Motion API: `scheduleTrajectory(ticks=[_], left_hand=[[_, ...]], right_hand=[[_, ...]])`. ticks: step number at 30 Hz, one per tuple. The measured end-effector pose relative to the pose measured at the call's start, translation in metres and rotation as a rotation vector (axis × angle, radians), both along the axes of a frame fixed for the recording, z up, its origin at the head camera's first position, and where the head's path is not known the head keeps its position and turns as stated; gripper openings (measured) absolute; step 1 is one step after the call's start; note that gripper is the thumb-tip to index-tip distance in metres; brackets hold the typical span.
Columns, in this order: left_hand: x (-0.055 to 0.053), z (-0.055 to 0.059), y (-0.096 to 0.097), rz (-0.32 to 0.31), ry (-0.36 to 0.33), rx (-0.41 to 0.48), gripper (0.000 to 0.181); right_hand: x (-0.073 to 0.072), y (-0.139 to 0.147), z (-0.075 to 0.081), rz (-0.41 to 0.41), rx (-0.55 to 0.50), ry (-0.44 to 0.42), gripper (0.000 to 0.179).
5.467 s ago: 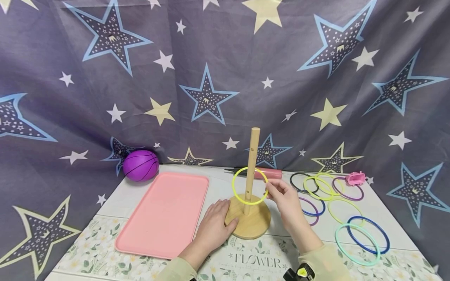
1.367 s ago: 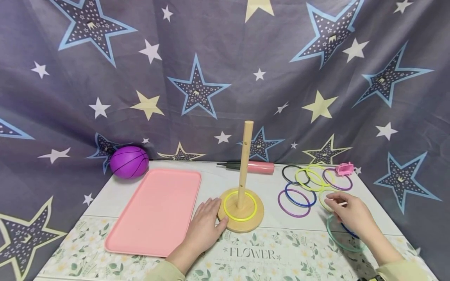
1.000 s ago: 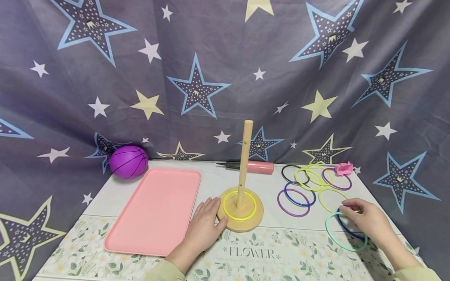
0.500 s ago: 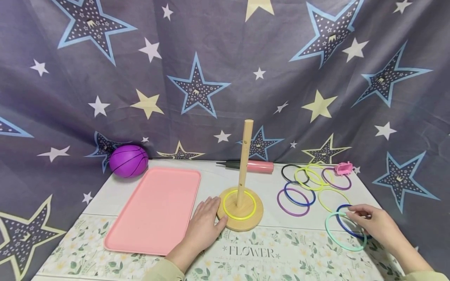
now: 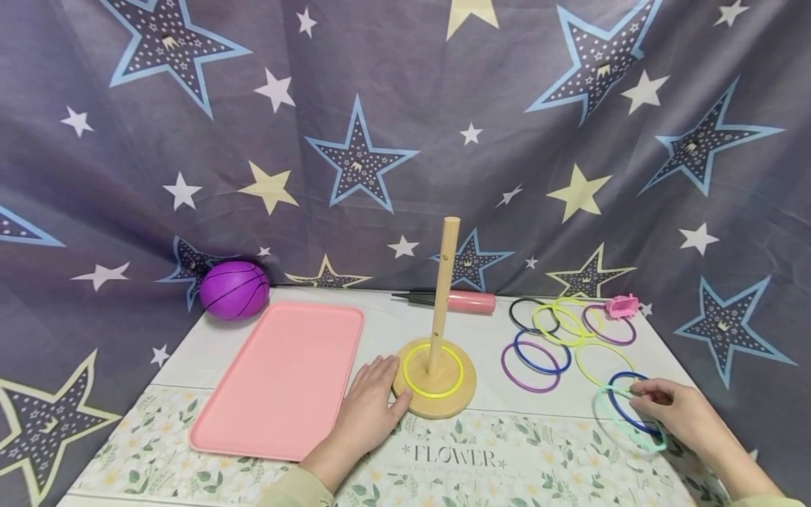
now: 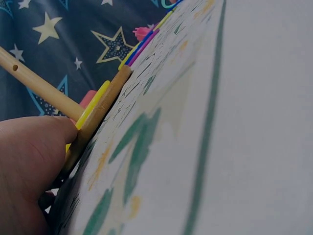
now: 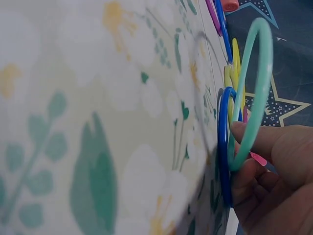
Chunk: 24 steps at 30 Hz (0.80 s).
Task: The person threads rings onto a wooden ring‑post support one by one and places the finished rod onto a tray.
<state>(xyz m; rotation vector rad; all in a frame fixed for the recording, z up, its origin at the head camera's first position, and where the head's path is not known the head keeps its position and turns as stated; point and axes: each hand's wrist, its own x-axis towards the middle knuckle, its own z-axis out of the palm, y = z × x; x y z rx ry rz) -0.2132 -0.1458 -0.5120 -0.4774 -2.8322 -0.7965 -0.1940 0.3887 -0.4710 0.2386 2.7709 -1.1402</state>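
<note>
My left hand (image 5: 369, 405) rests against the left side of the round wooden base (image 5: 437, 408), thumb on its rim and fingers stretched out. From the base rises an upright wooden pole (image 5: 446, 274), and a yellow ring (image 5: 434, 396) lies around its foot. Over at the right, my right hand (image 5: 683, 415) pinches a mint green ring (image 7: 264, 73) between thumb and fingers. In the right wrist view this ring stands tilted up, its far side raised off the table. Right behind it is a dark blue ring (image 7: 223, 137), partly covered by my fingers.
Further back on the right lie several rings, among them a purple ring (image 5: 531, 390), a black ring (image 5: 511, 317) and a thin yellow ring (image 5: 578, 362), near a pink clip (image 5: 623, 306). A pink pump (image 5: 472, 302) lies behind the pole. Left are a pink tray (image 5: 285, 380) and a purple ball (image 5: 234, 290).
The yellow ring came down around the pole onto the base. My right hand went to the rings at the right and now tilts up the mint green ring. The left hand stays at the base.
</note>
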Motion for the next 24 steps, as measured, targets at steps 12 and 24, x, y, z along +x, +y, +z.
scheduleTrajectory(ticks=[12, 24], left_hand=[[-0.0004, -0.0007, -0.0001, -0.004, 0.008, 0.008, 0.069], [0.0014, 0.0011, -0.0006, -0.007, 0.011, 0.021, 0.069]], right_hand=[[-0.0017, 0.002, -0.0027, 0.006, 0.056, 0.011, 0.039], [-0.0024, 0.0011, -0.0043, -0.006, 0.129, 0.025, 0.04]])
